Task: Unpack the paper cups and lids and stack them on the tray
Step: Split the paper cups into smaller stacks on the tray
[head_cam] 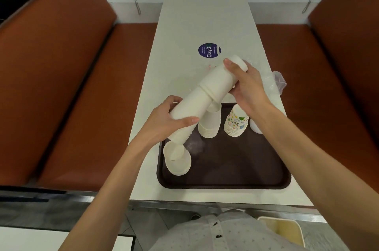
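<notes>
We're in a café or fast-food booth here: two rust-brown padded benches (67,78) face each other across a narrow white table (205,25), a round blue ClayGo sticker (209,50) sits on the tabletop, and a dark brown serving tray (235,170) carries stacks of paper cups (235,122)

Both bare forearms reach forward and converge. The left hand (164,121) curls its grip with the thumb lying across on top. The right hand (246,84) clamps higher and farther out, fingers wrapped, wrist bent.
</notes>
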Motion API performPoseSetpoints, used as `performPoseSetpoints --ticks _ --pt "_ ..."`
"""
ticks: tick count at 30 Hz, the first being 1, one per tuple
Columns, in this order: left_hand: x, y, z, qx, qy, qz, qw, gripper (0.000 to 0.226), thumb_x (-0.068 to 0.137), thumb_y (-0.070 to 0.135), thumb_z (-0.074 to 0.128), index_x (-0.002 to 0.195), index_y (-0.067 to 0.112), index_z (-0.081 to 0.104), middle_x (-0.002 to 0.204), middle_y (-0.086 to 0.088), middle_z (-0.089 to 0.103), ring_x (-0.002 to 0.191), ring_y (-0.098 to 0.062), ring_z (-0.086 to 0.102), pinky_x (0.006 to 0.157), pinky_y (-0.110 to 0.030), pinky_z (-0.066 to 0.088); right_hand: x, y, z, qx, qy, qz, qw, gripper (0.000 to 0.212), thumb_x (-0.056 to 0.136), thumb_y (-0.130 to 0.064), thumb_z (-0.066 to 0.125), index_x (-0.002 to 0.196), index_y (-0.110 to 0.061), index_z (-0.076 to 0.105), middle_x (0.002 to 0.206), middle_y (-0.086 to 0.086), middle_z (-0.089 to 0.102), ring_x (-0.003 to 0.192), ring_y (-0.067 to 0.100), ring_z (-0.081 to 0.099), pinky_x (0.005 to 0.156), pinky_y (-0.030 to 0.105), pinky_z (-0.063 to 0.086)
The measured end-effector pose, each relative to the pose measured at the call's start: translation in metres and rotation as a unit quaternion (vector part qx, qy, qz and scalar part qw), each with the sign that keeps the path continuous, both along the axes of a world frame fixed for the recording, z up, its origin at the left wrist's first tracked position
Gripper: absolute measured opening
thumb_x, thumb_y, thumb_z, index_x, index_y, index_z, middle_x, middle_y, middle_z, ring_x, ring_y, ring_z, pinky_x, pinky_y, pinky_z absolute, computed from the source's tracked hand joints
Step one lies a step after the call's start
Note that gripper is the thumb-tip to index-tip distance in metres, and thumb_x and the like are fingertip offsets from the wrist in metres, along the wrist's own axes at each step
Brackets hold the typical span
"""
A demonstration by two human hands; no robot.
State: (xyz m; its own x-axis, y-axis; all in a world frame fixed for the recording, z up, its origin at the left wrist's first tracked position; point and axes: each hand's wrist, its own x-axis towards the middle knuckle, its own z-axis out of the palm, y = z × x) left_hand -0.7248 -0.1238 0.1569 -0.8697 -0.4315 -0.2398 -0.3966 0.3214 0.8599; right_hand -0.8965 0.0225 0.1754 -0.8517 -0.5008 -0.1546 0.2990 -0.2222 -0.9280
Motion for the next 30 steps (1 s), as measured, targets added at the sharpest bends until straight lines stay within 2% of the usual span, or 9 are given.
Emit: performPoseSetpoints --ticks 4,8,10,13,17,20,23,26,30 --pt "0.008 -0.007 -0.005 0.001 0.0 -0.004 1.0 0.053 0.073 0.045 0.082 0.115 0.03 0.053 0.106 0.014 0.061 0.095 -0.006 0.062 0.068 -0.022 0.048 -0.008 0.008 -0.005 0.07 0.075 -0.046 0.994 0.04 0.084 -0.027 0.076 0.119 -0.015 0.059 0.106 -0.001 0.069 0.097 0.012 0.067 0.083 0.034 0.058" --pt "0.013 -0.017 -0.009 -0.002 -0.002 0.013 1.0 0.056 0.07 0.05 0.08 0.116 0.029 0.055 0.106 0.014 0.063 0.095 -0.007 0.063 0.07 -0.023 0.05 -0.004 0.007 -0.012 0.154 0.188 -0.053 0.969 0.041 0.084 -0.025 0.077 0.118 -0.019 0.055 0.103 -0.011 0.061 0.087 -0.008 0.06 0.072 0.013 0.05" --pt "0.016 -0.021 -0.009 -0.005 -0.004 0.018 1.0 0.063 0.065 0.056 0.076 0.117 0.029 0.055 0.107 0.014 0.063 0.096 -0.007 0.063 0.075 -0.028 0.054 0.0 0.005 -0.019 0.174 0.233 -0.03 0.956 0.042 0.082 -0.022 0.079 0.117 -0.019 0.055 0.104 -0.012 0.06 0.084 -0.014 0.057 0.071 0.009 0.048" --pt "0.017 -0.025 -0.01 -0.011 -0.005 0.022 1.0 0.065 0.064 0.058 0.073 0.118 0.03 0.054 0.108 0.013 0.062 0.098 -0.008 0.062 0.081 -0.034 0.056 0.005 0.001 -0.031 0.201 0.267 0.017 0.942 0.049 0.078 -0.026 0.082 0.119 -0.022 0.056 0.113 -0.01 0.061 0.093 -0.006 0.058 0.076 0.011 0.048" --pt "0.019 -0.027 -0.011 -0.011 -0.007 0.025 1.0 0.065 0.063 0.059 0.073 0.118 0.03 0.054 0.108 0.013 0.062 0.098 -0.009 0.062 0.079 -0.032 0.056 0.011 -0.004 -0.042 0.233 0.3 0.05 0.924 0.053 0.076 -0.024 0.083 0.122 -0.022 0.056 0.112 -0.009 0.061 0.087 0.006 0.057 0.074 0.016 0.049" --pt "0.021 -0.027 -0.012 -0.006 -0.003 0.027 1.0 0.06 0.069 0.054 0.078 0.119 0.03 0.054 0.108 0.012 0.062 0.098 -0.01 0.062 0.076 -0.03 0.055 0.014 -0.006 -0.047 0.254 0.314 0.068 0.912 0.053 0.075 -0.022 0.084 0.12 -0.022 0.057 0.112 -0.01 0.061 0.091 0.007 0.055 0.074 0.012 0.045" --pt "0.021 -0.027 -0.013 -0.008 -0.003 0.023 1.0 0.062 0.068 0.055 0.077 0.12 0.03 0.053 0.109 0.012 0.062 0.099 -0.009 0.062 0.079 -0.032 0.056 0.015 -0.009 -0.052 0.291 0.31 0.086 0.901 0.054 0.072 -0.021 0.084 0.119 -0.023 0.057 0.11 -0.008 0.061 0.093 0.011 0.055 0.074 0.015 0.044" --pt "0.021 -0.025 -0.014 -0.004 0.004 0.031 1.0 0.065 0.068 0.055 0.077 0.122 0.03 0.052 0.111 0.012 0.061 0.1 -0.009 0.061 0.081 -0.032 0.056 0.016 -0.009 -0.057 0.33 0.319 0.113 0.881 0.051 0.072 -0.015 0.082 0.118 -0.021 0.058 0.105 -0.006 0.061 0.093 0.013 0.053 0.067 0.005 0.037" --pt "0.017 -0.024 -0.012 -0.007 0.016 0.046 0.999 0.054 0.077 0.047 0.078 0.12 0.032 0.051 0.108 0.017 0.059 0.098 -0.005 0.059 0.08 -0.03 0.055 0.016 -0.008 -0.068 0.378 0.334 0.168 0.847 0.048 0.074 -0.012 0.078 0.117 -0.017 0.058 0.108 0.003 0.062 0.099 0.022 0.056 0.072 0.024 0.039"
